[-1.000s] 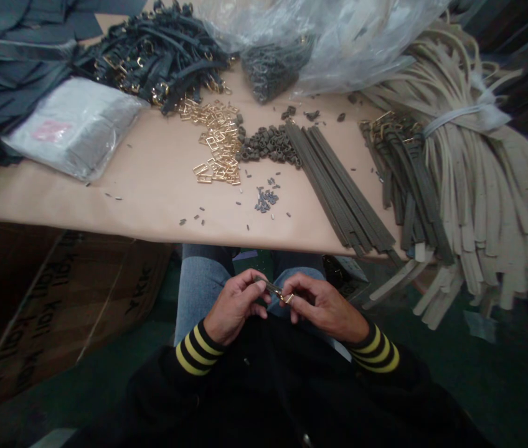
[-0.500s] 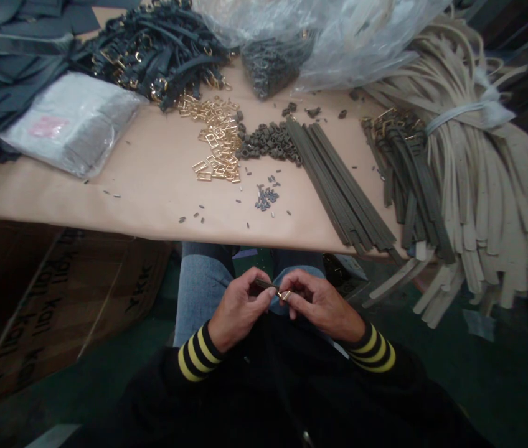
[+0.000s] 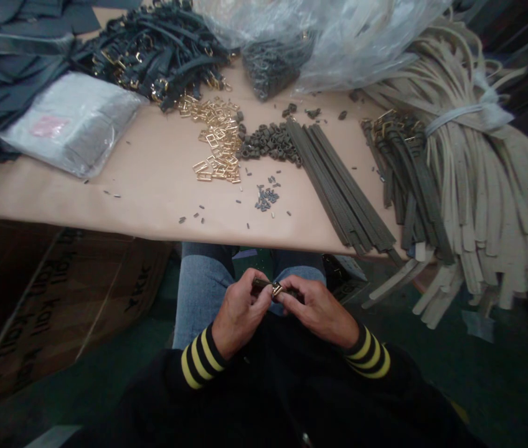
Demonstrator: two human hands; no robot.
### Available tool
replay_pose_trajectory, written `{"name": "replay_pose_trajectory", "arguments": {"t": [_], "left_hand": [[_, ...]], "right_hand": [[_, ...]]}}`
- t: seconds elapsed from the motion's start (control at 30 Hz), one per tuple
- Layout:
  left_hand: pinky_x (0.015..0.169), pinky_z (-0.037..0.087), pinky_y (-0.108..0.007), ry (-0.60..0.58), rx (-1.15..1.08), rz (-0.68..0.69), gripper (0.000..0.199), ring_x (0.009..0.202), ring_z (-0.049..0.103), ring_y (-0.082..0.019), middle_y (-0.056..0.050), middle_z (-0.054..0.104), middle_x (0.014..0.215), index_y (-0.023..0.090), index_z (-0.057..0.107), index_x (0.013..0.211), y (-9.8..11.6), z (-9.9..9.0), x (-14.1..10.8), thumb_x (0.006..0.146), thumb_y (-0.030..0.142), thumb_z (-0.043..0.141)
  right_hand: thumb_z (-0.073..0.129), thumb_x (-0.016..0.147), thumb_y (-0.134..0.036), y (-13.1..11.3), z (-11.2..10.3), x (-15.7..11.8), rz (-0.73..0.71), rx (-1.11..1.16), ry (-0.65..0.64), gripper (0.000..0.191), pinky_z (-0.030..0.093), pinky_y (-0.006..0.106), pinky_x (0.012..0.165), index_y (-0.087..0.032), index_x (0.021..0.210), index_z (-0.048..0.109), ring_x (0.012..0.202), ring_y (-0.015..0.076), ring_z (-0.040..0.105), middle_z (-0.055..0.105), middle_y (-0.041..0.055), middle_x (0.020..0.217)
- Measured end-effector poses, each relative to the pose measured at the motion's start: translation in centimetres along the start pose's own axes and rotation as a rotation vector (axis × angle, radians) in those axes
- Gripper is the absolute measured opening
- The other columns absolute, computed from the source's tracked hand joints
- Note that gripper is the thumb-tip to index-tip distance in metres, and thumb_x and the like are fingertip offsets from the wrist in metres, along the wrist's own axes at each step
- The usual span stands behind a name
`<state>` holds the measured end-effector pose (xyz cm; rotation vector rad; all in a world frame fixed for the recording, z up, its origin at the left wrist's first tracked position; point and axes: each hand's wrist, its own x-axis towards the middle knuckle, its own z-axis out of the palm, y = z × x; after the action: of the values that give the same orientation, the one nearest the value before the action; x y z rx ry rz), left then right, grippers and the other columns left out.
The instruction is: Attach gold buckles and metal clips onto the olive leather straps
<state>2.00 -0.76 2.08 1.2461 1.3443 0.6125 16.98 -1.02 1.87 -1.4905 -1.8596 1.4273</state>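
Note:
Above my lap, my left hand (image 3: 238, 312) is closed in a pinch on a dark olive strap (image 3: 260, 284). A small gold buckle (image 3: 276, 289) sits on the strap between the fingertips of both hands. From the other side, my right hand (image 3: 322, 309) is closed at the buckle, its thumb against the metal. More dark strap shows under the right fingers. The fingers hide much of the strap, and how it runs through the buckle cannot be made out.
On the table (image 3: 152, 205) lie gold buckles (image 3: 217, 140), olive loops (image 3: 271, 142), small metal pieces (image 3: 266, 198) and olive straps (image 3: 339, 186). Finished-looking buckled straps (image 3: 408, 162) and beige straps (image 3: 488, 186) hang at the right edge. A cardboard box (image 3: 81, 292) stands lower left.
The buckle has shifted slightly left and turned, now closer to my left thumb. My right hand has moved a little left with it, and dark strap shows more under its fingers.

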Motion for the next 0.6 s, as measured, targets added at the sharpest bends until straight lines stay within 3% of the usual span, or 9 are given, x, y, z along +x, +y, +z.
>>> {"name": "replay_pose_trajectory", "arguments": {"t": [0.13,0.33,0.6], "left_hand": [[0.048,0.037,-0.019,-0.009,-0.066,-0.01,0.006,0.048,0.048,-0.009,0.004,0.052,0.056,0.018,0.048,0.069,-0.05,-0.06,0.23,0.071,0.021,0.052],[0.049,0.037,-0.018,-0.042,-0.047,0.01,0.005,0.05,0.049,-0.009,0.004,0.052,0.056,0.018,0.048,0.068,0.0,-0.06,0.13,0.072,0.021,0.05],[0.05,0.039,-0.019,-0.078,0.024,0.016,0.002,0.055,0.054,-0.011,0.002,0.056,0.06,0.017,0.047,0.072,-0.08,-0.14,0.14,0.073,0.019,0.047]], "right_hand": [[0.045,0.081,-0.021,-0.32,0.35,0.02,0.028,0.011,0.025,0.013,0.039,0.023,0.055,-0.016,0.075,0.055,0.052,0.0125,0.056,0.057,-0.0005,0.054],[0.042,0.081,-0.019,-0.42,0.48,0.15,-0.052,-0.051,0.046,0.016,0.039,0.024,0.054,-0.016,0.075,0.056,0.053,0.0135,0.055,0.058,0.0014,0.054],[0.039,0.083,-0.023,-0.22,-0.14,0.12,0.045,0.159,-0.087,0.018,0.043,0.023,0.054,-0.013,0.078,0.054,0.053,0.0125,0.057,0.06,0.0027,0.058]]}}
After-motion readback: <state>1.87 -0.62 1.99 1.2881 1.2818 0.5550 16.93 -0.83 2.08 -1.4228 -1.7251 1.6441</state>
